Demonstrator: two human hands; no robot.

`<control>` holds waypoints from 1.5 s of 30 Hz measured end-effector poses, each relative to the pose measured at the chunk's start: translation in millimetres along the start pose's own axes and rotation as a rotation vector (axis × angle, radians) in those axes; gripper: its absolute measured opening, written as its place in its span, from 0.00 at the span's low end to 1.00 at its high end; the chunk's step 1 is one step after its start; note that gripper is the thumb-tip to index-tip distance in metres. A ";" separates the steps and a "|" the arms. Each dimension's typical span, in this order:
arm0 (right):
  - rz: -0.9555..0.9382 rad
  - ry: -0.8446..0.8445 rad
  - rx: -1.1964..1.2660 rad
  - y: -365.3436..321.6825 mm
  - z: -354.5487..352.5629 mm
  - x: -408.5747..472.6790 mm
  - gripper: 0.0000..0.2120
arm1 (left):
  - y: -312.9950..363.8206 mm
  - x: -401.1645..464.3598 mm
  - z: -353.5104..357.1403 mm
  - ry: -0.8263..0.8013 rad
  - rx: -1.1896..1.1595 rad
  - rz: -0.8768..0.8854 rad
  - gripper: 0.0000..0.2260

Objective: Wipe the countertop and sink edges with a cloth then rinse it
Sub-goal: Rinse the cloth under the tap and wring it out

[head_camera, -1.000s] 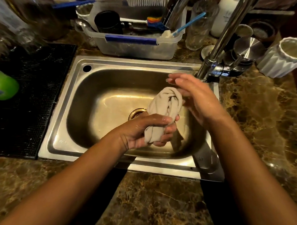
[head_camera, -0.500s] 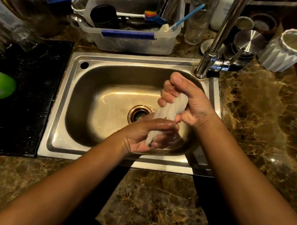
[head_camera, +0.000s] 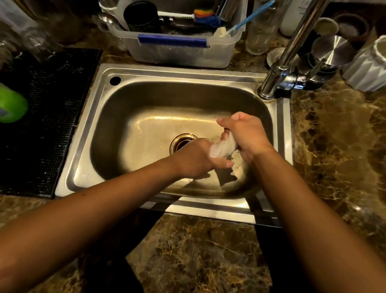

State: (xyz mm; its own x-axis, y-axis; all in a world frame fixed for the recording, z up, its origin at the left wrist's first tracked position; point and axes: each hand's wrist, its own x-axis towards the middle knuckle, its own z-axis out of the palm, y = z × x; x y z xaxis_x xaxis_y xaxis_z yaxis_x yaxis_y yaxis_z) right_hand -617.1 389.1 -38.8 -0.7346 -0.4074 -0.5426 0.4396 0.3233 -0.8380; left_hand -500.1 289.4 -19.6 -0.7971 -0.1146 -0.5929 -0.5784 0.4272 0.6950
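A pale wet cloth (head_camera: 223,149), twisted into a short roll, hangs over the steel sink (head_camera: 101,101) just right of the drain (head_camera: 181,142). My left hand (head_camera: 197,159) grips its near end and my right hand (head_camera: 247,135) grips its far end, so only the middle of the roll shows between them. Both hands are low inside the basin. The brown marble countertop (head_camera: 333,144) surrounds the sink. The chrome tap (head_camera: 281,65) stands at the sink's back right corner; no water stream is visible.
A clear plastic tub (head_camera: 183,47) of brushes and utensils sits behind the sink. A black mat (head_camera: 42,113) with a green bottle (head_camera: 4,103) lies on the left. A white ribbed cup (head_camera: 372,65), steel lids (head_camera: 331,49) and glass jars (head_camera: 259,21) crowd the back right.
My right hand went from flat beside the loose cloth to gripping it. Both hands have twisted the cloth into a tight roll and sunk lower in the basin.
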 end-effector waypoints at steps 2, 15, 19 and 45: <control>-0.069 0.068 -0.018 -0.3 3.8 1.2 0.17 | 0.0 3.0 2.0 0.134 0.313 0.099 0.16; -0.666 -0.393 -1.191 -10.1 -21.8 -44.1 0.43 | 1.5 -6.9 -63.4 -0.389 -0.263 -0.030 0.15; -0.735 -0.071 -1.361 -19.7 -6.7 -42.7 0.31 | 11.1 -2.5 -70.3 -0.442 -0.199 -0.006 0.10; 0.418 -0.832 -0.300 -33.3 -11.5 -22.5 0.24 | 14.0 15.3 -62.8 0.381 1.110 0.492 0.14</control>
State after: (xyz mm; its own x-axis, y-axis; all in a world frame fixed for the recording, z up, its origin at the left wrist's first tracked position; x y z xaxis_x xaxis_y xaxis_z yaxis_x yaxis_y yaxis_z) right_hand -621.1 397.4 1.9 0.1003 -0.6453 -0.7573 0.3473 0.7360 -0.5811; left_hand -531.3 237.3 6.6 -0.9912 0.0983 -0.0888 0.0999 0.9949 -0.0143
